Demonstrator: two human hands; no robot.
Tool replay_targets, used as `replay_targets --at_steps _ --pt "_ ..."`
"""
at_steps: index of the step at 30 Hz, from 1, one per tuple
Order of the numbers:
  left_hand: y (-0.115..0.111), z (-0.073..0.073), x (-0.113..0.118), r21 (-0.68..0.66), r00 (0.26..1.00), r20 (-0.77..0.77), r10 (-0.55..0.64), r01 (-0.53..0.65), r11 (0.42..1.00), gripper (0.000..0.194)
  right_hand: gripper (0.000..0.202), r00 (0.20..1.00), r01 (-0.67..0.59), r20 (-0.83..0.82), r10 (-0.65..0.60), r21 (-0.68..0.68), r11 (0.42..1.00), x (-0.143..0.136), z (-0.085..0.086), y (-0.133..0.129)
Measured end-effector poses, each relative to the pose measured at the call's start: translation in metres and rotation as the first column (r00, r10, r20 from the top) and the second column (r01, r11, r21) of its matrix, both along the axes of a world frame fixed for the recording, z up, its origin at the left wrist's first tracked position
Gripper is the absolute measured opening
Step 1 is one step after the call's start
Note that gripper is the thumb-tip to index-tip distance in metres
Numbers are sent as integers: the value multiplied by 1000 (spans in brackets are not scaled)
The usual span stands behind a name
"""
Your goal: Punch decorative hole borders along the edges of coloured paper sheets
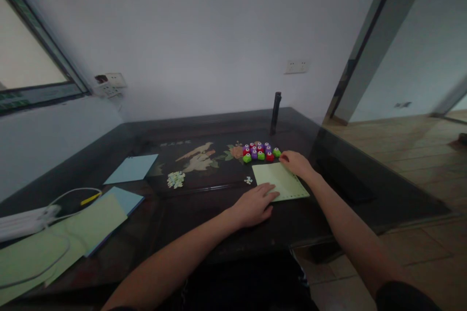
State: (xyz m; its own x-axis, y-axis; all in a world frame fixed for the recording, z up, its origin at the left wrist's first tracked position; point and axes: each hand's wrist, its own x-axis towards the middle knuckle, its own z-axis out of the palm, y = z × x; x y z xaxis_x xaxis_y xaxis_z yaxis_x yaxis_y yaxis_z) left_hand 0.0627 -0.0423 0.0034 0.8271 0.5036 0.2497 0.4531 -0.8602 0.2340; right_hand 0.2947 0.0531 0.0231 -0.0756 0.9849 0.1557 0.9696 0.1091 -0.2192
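My left hand lies spread on the lower left edge of a pale green sheet of paper with punched holes along its near edge. At the sheet's far right corner is my right hand, its fingers curled together; what they hold, if anything, is hidden. Just left of those fingertips stands a small green one-eyed toy, touching or nearly so. Beside it sits a close group of several red, purple and green one-eyed toys. A few small pale pieces lie left of the paper.
A heap of small pale pieces lies on the dark table. Blue sheet, green sheets, a white power strip and a cable are on the left. A black upright post stands at the back.
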Motion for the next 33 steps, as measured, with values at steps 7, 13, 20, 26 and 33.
replay_targets --at_steps 7,13,20,26,33 --pt "4 -2 -3 -30 999 -29 -32 31 999 42 22 995 -78 65 76 21 997 -3 -12 7" --pt "3 -1 -4 -50 999 -25 -34 33 998 43 34 996 -63 63 62 9 998 -3 -19 12" --pt "3 2 -5 -59 998 -21 -55 53 997 41 37 997 -76 37 74 38 996 4 -17 11" --pt "5 -2 -5 -59 998 -4 -58 58 997 41 27 985 -42 -168 39 -18 999 11 -7 5" --pt "4 0 -5 -61 998 11 -62 63 996 41 28 929 -208 -336 157 -120 971 26 -5 3"
